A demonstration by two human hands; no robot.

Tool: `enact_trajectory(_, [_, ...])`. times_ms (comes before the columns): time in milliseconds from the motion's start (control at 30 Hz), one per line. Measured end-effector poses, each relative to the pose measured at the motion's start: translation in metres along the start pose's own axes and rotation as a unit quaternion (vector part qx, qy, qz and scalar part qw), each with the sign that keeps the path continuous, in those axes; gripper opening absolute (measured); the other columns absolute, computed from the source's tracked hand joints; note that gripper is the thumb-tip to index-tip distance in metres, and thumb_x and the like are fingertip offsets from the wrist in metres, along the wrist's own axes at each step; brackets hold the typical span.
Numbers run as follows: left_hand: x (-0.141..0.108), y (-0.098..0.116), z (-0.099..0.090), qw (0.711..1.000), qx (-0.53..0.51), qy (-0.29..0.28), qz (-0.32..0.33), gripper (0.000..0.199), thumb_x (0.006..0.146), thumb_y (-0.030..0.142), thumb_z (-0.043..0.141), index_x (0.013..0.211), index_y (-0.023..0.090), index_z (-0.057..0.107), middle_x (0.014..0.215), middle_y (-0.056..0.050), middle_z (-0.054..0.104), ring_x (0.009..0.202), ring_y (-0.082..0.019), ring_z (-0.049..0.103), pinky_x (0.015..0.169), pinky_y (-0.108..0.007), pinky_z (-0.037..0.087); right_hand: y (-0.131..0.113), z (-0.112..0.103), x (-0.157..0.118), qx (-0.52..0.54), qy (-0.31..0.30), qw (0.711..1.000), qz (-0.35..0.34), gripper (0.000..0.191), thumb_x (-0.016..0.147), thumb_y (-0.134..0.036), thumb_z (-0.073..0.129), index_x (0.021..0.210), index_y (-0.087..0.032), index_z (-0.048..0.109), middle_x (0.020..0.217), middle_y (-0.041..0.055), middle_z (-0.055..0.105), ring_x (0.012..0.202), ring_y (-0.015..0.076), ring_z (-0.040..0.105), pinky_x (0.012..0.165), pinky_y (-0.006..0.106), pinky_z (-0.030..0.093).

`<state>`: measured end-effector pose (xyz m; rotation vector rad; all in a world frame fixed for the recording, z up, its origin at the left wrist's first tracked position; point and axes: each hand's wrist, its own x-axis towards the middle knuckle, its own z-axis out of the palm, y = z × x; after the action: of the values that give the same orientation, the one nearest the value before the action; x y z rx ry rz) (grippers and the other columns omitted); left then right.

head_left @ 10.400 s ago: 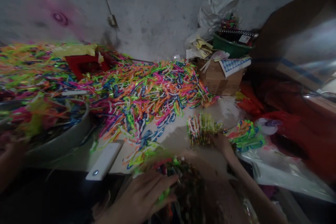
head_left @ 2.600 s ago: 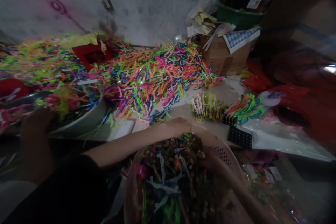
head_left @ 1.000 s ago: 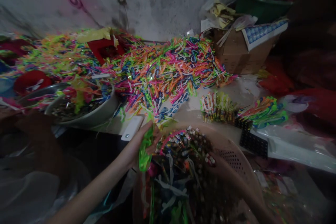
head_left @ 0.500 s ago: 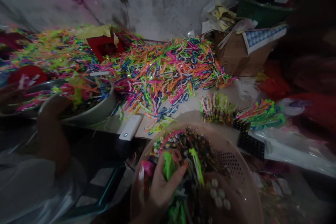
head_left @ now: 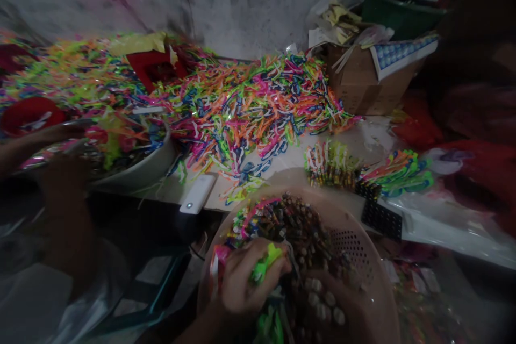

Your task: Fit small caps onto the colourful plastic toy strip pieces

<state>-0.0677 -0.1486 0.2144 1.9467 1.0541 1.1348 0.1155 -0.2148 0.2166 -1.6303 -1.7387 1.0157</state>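
My left hand [head_left: 242,279] is closed over the pink basket, with a yellow-green soft plastic piece [head_left: 266,262] showing between thumb and fingers. To its right, deep in shadow, my right hand [head_left: 355,306] is curled round a bundle of short sticks [head_left: 322,301] whose pale round ends face up. Both hands are inside the rim of the perforated pink basket [head_left: 368,236]. Many slim dark sticks [head_left: 298,220] with coloured bits fill it. More green soft pieces [head_left: 271,325] lie below my left hand.
A large heap of bright soft strips [head_left: 258,102] covers the table against the wall. A white phone-like device [head_left: 198,193] lies at the table edge. At left, a co-worker's arms [head_left: 66,209] reach over a pale basin [head_left: 149,164]. A cardboard box [head_left: 363,83] stands at back right.
The yellow-green strip that stood to the right of my left hand is now inside that hand's grasp. My right hand and its bundle have shifted slightly left. The co-worker's arms have moved.
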Motion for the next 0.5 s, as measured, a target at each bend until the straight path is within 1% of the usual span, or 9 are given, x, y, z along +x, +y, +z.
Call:
enact_trajectory(33, [0.005, -0.001, -0.006, 0.996, 0.042, -0.015, 0.074, 0.013, 0.090, 0.022, 0.050, 0.102, 0.021, 0.055, 0.069, 0.000, 0.066, 0.065, -0.014, 0.064, 0.063, -0.023, 0.051, 0.002, -0.006, 0.000, -0.012, 0.009, 1.000, 0.004, 0.037, 0.069, -0.015, 0.058, 0.103, -0.029, 0.066, 0.082, -0.0007, 0.071, 0.074, 0.0173, 0.068, 0.069, 0.019, 0.052])
enact_trajectory(67, [0.010, 0.000, -0.013, 0.986, 0.087, -0.028, 0.141, 0.016, 0.090, 0.021, 0.050, 0.106, 0.020, 0.056, 0.071, -0.001, 0.067, 0.065, -0.014, 0.064, 0.063, -0.023, 0.050, 0.003, -0.012, 0.000, -0.027, 0.021, 0.999, 0.006, 0.037, 0.071, -0.016, 0.057, 0.105, -0.028, 0.066, 0.086, 0.0003, 0.072, 0.078, 0.0177, 0.068, 0.072, 0.020, 0.052])
enact_trajectory(100, [0.014, 0.001, -0.019, 0.973, 0.128, -0.041, 0.190, 0.019, 0.091, 0.021, 0.050, 0.108, 0.019, 0.055, 0.072, -0.002, 0.068, 0.065, -0.014, 0.064, 0.062, -0.024, 0.050, 0.003, -0.017, 0.001, -0.045, 0.036, 0.998, 0.005, 0.038, 0.073, -0.018, 0.057, 0.108, -0.028, 0.065, 0.092, 0.0013, 0.071, 0.084, 0.0188, 0.068, 0.076, 0.022, 0.052])
enact_trajectory(133, [0.019, 0.003, -0.025, 0.959, 0.161, -0.059, 0.225, 0.020, 0.092, 0.022, 0.048, 0.110, 0.017, 0.054, 0.074, -0.003, 0.068, 0.065, -0.015, 0.064, 0.061, -0.024, 0.050, 0.003, -0.022, 0.001, -0.064, 0.052, 0.997, 0.003, 0.039, 0.074, -0.020, 0.057, 0.112, -0.028, 0.064, 0.097, 0.0021, 0.071, 0.091, 0.0200, 0.067, 0.079, 0.024, 0.052])
enact_trajectory(200, [0.027, 0.008, -0.035, 0.933, 0.212, -0.112, 0.268, 0.023, 0.095, 0.021, 0.040, 0.113, 0.013, 0.053, 0.077, -0.005, 0.068, 0.066, -0.016, 0.064, 0.059, -0.026, 0.050, 0.001, -0.031, 0.001, -0.086, 0.075, 0.993, -0.010, 0.040, 0.076, -0.027, 0.060, 0.116, -0.028, 0.062, 0.102, 0.0030, 0.070, 0.095, 0.0209, 0.066, 0.080, 0.024, 0.053])
enact_trajectory(267, [0.034, 0.014, -0.043, 0.906, 0.258, -0.153, 0.299, 0.026, 0.095, 0.014, 0.034, 0.114, 0.009, 0.051, 0.077, -0.006, 0.067, 0.067, -0.016, 0.064, 0.059, -0.027, 0.051, -0.002, -0.038, 0.002, -0.083, 0.076, 0.993, -0.023, 0.035, 0.075, -0.033, 0.065, 0.110, -0.029, 0.063, 0.097, 0.0015, 0.071, 0.086, 0.0187, 0.068, 0.072, 0.021, 0.054])
enact_trajectory(333, [0.040, 0.020, -0.048, 0.878, 0.300, -0.172, 0.331, 0.027, 0.093, 0.007, 0.034, 0.114, 0.007, 0.051, 0.077, -0.006, 0.066, 0.067, -0.016, 0.064, 0.062, -0.028, 0.052, -0.007, -0.045, 0.002, -0.064, 0.060, 0.995, -0.049, 0.029, 0.073, -0.035, 0.069, 0.102, -0.031, 0.065, 0.090, -0.0008, 0.072, 0.076, 0.0161, 0.069, 0.067, 0.018, 0.054])
enact_trajectory(433, [0.049, 0.028, -0.052, 0.842, 0.331, -0.191, 0.380, 0.028, 0.091, 0.005, 0.039, 0.115, 0.007, 0.053, 0.082, -0.006, 0.067, 0.068, -0.015, 0.064, 0.063, -0.028, 0.053, -0.015, -0.051, 0.004, -0.040, 0.031, 0.995, -0.087, 0.032, 0.068, -0.029, 0.073, 0.100, -0.033, 0.066, 0.086, -0.0026, 0.072, 0.074, 0.0160, 0.068, 0.068, 0.018, 0.054])
enact_trajectory(500, [0.054, 0.032, -0.054, 0.825, 0.342, -0.203, 0.402, 0.028, 0.091, 0.006, 0.039, 0.113, 0.008, 0.055, 0.086, -0.006, 0.067, 0.068, -0.015, 0.063, 0.061, -0.028, 0.053, -0.018, -0.052, 0.006, -0.022, 0.025, 0.995, -0.089, 0.033, 0.066, -0.023, 0.072, 0.097, -0.033, 0.067, 0.080, -0.0036, 0.071, 0.068, 0.0146, 0.068, 0.067, 0.018, 0.054])
